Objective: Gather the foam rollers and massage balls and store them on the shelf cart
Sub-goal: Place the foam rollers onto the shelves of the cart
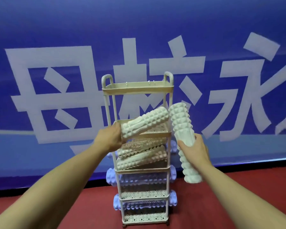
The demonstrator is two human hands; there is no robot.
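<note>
A tall cream shelf cart [137, 87] with several tiers stands in front of me. My left hand [110, 138] grips the near end of a white foam roller [147, 122], whose far end lies tilted over the second tier. My right hand [194, 150] holds a second white foam roller [182, 123] nearly upright, just right of the cart. Two pale rollers [142, 152] lie slanted on the third tier. Purple rollers [111, 176] rest across the two lower tiers, their ends sticking out both sides.
A blue banner [56, 47] with large white characters hangs close behind the cart. Red carpet floor [205, 204] spreads around the cart's base. The cart's top tray looks empty from this angle.
</note>
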